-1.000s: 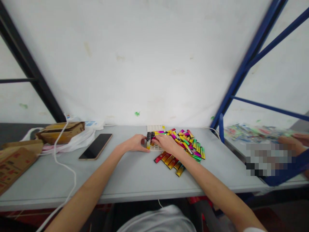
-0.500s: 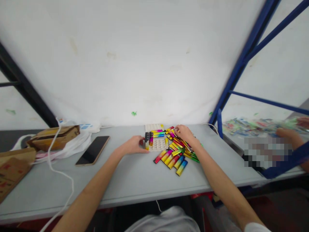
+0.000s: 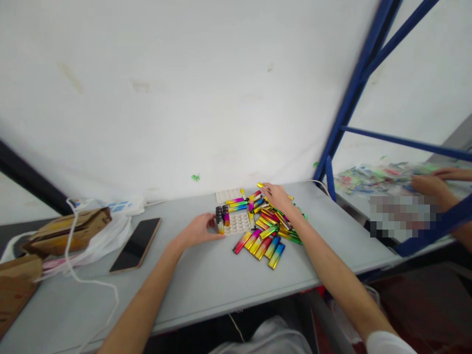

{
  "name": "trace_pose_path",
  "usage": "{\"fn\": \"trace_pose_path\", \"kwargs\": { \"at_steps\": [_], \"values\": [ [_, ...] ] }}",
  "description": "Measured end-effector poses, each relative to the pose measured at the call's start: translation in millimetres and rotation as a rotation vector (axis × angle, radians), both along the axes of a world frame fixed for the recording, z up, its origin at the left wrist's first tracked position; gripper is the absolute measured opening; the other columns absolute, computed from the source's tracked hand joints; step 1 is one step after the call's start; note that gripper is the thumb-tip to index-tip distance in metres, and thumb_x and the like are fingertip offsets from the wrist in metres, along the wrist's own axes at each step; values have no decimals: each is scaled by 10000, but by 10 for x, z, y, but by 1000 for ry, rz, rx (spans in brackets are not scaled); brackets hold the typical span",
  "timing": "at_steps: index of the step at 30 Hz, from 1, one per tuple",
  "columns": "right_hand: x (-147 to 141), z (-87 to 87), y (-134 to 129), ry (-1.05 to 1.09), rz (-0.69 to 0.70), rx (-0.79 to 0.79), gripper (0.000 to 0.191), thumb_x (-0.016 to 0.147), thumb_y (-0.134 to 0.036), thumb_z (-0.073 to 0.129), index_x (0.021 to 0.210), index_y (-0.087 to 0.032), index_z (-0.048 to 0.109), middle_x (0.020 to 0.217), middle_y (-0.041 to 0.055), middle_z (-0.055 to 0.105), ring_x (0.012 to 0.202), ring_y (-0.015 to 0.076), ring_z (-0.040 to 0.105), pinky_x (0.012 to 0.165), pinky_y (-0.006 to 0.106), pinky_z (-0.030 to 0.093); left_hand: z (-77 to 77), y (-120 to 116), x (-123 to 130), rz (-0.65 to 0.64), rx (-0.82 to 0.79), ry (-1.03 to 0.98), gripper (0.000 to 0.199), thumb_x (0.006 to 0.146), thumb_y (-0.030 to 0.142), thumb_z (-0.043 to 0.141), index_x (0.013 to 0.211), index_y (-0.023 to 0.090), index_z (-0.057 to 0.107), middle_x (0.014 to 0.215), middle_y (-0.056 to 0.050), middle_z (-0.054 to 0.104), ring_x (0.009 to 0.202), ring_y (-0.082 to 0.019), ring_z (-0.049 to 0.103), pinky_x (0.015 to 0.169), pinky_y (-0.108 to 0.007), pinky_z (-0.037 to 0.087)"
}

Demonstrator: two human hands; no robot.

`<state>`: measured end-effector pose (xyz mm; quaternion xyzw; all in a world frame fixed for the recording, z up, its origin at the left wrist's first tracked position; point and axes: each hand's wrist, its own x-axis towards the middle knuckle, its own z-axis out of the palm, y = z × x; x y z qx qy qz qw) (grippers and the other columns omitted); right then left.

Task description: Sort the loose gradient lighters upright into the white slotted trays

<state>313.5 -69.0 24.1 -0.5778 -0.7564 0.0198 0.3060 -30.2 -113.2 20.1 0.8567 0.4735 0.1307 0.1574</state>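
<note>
A white tray with round holes (image 3: 239, 223) lies on the grey table, with several dark-topped lighters (image 3: 221, 219) upright at its left end. My left hand (image 3: 201, 230) rests at that end, thumb and fingers apart around the tray's corner. Above the back of a pile of shiny coloured lighters (image 3: 271, 231), my right hand (image 3: 276, 196) pinches a yellow lighter (image 3: 260, 185). Behind the first tray is a second white tray (image 3: 227, 195), with a few lighters lying between the two.
A black phone (image 3: 136, 244) lies at the left, beside cardboard boxes (image 3: 70, 231), white plastic bags and a white cable (image 3: 92, 282). Blue metal posts (image 3: 344, 108) stand at the right. Beyond them, another person's hands (image 3: 429, 189) are over a heap of small packets (image 3: 372, 178).
My right hand has lifted from the pile, with a yellow lighter now showing in its fingers. My left hand stays at the tray's end. The camera view has tilted and shifted.
</note>
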Motion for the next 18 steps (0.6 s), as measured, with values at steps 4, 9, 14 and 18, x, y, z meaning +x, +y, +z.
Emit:
{"fn": "trace_pose_path", "kwargs": {
  "at_steps": [4,9,14,18],
  "values": [
    [-42,44,-6,236,0,88,398,976,-409,558,1259,-151,667,760,39,695,707,209,616,778,309,455,8,-14,1,3,-9,-2,577,679,715,746,899,188,661,887,-56,685,794,-234,624,724,-322,477],
    [-233,8,-20,722,149,-51,483,881,-655,614,727,-196,617,634,-13,548,621,161,488,621,272,412,-17,-14,-8,20,-25,-16,605,661,730,758,923,192,669,908,-59,691,804,-239,624,736,-326,481],
    [-469,8,-152,979,373,-261,519,933,-709,509,826,-210,600,724,-3,610,690,158,574,660,267,470,-52,-17,-21,17,-44,-34,600,666,724,770,932,197,661,938,-60,683,829,-247,629,759,-330,480],
    [-597,24,-255,1134,427,-400,472,883,-698,618,913,-231,558,642,-73,462,522,96,419,493,206,340,-69,-24,-25,16,-53,-52,597,680,719,767,956,199,666,949,-62,678,838,-251,622,770,-343,485]
  ]
}}
